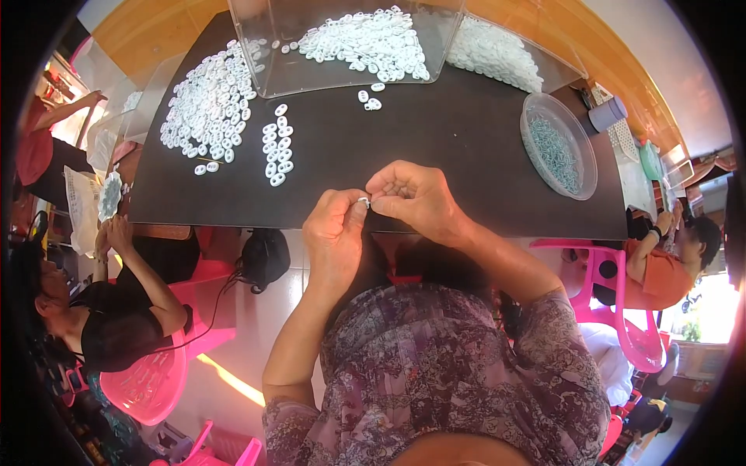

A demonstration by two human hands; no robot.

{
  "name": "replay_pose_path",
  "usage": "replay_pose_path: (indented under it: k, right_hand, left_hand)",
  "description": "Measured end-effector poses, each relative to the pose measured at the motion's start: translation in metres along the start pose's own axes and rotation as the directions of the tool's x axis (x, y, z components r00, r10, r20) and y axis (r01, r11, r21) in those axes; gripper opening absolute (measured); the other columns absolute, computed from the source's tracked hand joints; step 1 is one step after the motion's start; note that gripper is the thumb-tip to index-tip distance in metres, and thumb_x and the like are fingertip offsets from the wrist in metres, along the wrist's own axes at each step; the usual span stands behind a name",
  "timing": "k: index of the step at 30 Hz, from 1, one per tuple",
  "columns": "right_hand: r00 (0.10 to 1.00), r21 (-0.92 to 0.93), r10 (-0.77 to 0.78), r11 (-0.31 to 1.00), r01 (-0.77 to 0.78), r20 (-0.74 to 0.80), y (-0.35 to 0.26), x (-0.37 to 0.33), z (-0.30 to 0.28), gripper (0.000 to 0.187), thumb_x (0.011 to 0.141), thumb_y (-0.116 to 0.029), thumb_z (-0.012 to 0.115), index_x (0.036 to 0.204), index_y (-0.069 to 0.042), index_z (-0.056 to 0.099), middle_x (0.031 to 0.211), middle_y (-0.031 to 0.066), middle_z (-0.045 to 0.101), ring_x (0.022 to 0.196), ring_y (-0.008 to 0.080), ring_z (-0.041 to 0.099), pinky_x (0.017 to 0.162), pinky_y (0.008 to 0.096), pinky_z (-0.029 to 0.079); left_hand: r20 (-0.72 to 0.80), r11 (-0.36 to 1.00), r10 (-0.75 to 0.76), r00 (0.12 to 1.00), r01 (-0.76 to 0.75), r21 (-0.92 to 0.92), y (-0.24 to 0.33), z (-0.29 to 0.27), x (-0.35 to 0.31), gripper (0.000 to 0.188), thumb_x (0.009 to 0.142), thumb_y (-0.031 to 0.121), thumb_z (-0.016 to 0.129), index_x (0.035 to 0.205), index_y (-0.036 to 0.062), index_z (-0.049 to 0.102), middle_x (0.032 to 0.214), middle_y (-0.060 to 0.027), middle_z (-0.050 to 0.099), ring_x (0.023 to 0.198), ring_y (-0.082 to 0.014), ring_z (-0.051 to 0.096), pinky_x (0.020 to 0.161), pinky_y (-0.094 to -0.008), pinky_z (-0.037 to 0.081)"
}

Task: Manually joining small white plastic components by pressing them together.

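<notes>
Near the table's front edge, my left hand (336,227) pinches a small white plastic piece (363,201) between thumb and forefinger. My right hand (416,198) meets it from the right, thumb and forefinger closed together against the piece's side. Whatever those right fingertips grip is too small to make out, and the other right fingers are curled in. Beyond my left hand, several white oval pieces with two holes (277,146) lie in short rows. A round clear dish (590,167) of small blue-green metal parts, perhaps screws (556,151), stands to the right.
A large heap of white oval pieces (208,105) covers the table's (458,147) left side. At the back stands a clear bin (272,78) with more of them, beside a bag of white pieces (493,54). Co-workers sit left and right; a pink chair (633,326) stands at right.
</notes>
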State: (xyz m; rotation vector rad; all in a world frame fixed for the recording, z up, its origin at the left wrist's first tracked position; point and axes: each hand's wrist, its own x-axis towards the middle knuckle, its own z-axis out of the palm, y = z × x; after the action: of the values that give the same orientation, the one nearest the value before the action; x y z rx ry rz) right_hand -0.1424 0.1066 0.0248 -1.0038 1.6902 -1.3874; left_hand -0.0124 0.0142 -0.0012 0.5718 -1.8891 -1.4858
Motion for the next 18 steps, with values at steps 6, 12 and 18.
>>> replay_pose_path:
  k: [6,12,18]
  right_hand:
    - [0.998,-0.023,-0.016,1.0,0.015,-0.052,0.001,0.001,0.004,0.019,0.081,-0.003,0.062,0.099,0.004,0.058,0.089,0.0065,0.062,0.082,0.0094,0.058,0.075,0.0238,0.049]
    - [0.991,0.024,-0.043,0.999,0.046,-0.125,0.006,0.001,0.01,0.018,0.082,0.0,0.062,0.099,0.004,0.058,0.09,0.0061,0.062,0.082,0.0092,0.059,0.075,0.0232,0.049]
    - [0.988,0.083,-0.061,0.994,0.073,-0.139,0.006,0.004,0.015,0.017,0.081,0.001,0.062,0.098,0.004,0.058,0.09,0.0058,0.062,0.083,0.0091,0.059,0.075,0.0234,0.049]
  left_hand:
    - [-0.021,0.992,0.08,0.997,-0.077,0.104,-0.003,0.002,0.0,0.005,0.085,-0.002,0.056,0.087,-0.0049,0.06,0.076,-0.001,0.053,0.064,-0.0071,0.047,0.059,-0.0203,0.04]
    - [-0.028,0.989,-0.074,0.997,0.07,-0.134,0.004,0.003,0.002,0.005,0.084,-0.003,0.057,0.087,-0.0054,0.06,0.076,-0.0009,0.053,0.063,-0.0062,0.046,0.056,-0.0198,0.039]
    - [-0.102,0.997,0.07,0.992,-0.065,0.049,-0.001,0.001,0.006,0.006,0.085,0.0,0.057,0.087,-0.0034,0.062,0.075,-0.0001,0.054,0.062,-0.0054,0.047,0.054,-0.0187,0.038]
